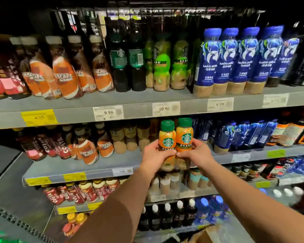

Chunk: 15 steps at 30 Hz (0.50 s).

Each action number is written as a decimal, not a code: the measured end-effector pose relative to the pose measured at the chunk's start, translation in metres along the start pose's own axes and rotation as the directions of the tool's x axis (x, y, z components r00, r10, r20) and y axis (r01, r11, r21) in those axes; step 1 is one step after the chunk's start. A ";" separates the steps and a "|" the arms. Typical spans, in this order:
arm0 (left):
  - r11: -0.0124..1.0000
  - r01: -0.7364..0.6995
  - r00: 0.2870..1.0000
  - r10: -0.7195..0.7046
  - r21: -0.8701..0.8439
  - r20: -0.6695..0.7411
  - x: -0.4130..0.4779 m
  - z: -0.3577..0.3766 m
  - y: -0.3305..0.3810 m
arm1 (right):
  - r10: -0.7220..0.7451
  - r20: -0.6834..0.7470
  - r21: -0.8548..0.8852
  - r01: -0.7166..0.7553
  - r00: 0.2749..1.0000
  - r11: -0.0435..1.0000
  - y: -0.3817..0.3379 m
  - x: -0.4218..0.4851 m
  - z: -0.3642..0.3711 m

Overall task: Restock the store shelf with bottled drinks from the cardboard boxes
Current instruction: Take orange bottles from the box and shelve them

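Note:
Two orange-labelled bottles with green caps stand side by side in front of the second shelf [112, 163]. My left hand [154, 155] grips the left bottle [167, 135] round its lower body. My right hand [197, 153] grips the right bottle [184, 133] the same way. Both bottles are upright and touch each other, held just above the shelf's front edge. A corner of a cardboard box [205, 235] shows at the bottom, below my right forearm.
The top shelf [139, 102] carries brown, orange, dark green, light green and blue bottles. On the second shelf are orange and tan bottles at left and blue packs [244, 134] at right. Lower shelves hold red, black and blue bottles. Price tags line the shelf edges.

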<state>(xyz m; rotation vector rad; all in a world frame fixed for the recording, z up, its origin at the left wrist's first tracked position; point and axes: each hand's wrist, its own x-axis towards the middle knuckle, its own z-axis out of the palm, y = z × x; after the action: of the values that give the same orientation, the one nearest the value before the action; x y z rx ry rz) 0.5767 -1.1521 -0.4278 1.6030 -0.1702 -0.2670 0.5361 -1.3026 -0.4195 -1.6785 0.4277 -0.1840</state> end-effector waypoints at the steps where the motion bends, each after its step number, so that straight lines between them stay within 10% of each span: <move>1: 1.000 -0.007 1.000 0.008 0.015 -0.003 0.011 0.004 -0.002 | -0.018 -0.004 -0.001 0.018 1.000 1.000 0.002 0.012 -0.002; 15: 0.998 0.032 0.997 -0.028 0.055 -0.067 0.087 0.027 -0.052 | -0.036 0.003 -0.026 0.036 0.999 0.999 0.050 0.094 0.003</move>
<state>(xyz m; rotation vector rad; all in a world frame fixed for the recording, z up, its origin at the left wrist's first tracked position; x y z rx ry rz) 0.6499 -1.1992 -0.4866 1.6693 -0.1032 -0.2333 0.6141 -1.3407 -0.4803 -1.7128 0.4003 -0.2037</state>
